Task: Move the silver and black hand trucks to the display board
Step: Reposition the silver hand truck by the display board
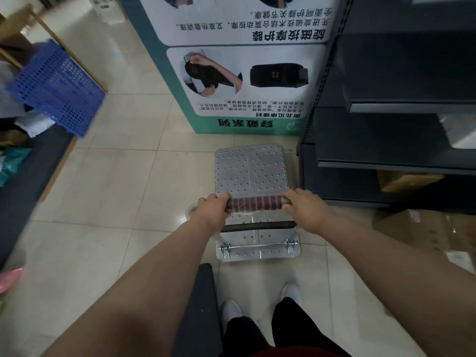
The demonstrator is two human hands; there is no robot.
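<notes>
The silver hand truck (251, 170) stands on the tiled floor in front of me, its perforated metal platform pointing at the display board (244, 81). The platform's front edge lies a short gap from the board's green base. The handle (255, 202) has a black and red striped grip. My left hand (212, 211) is closed on its left end and my right hand (305, 208) on its right end. A second black bar (257, 225) runs just below the grip. A dark object (199, 305) stands by my left leg; I cannot tell what it is.
Dark metal shelving (386, 150) stands close on the right of the truck, with cardboard boxes (412, 228) on the floor beside it. A blue perforated crate (56, 88) and bags sit on a low ledge at the left. My feet in white shoes (231, 311) are behind the truck.
</notes>
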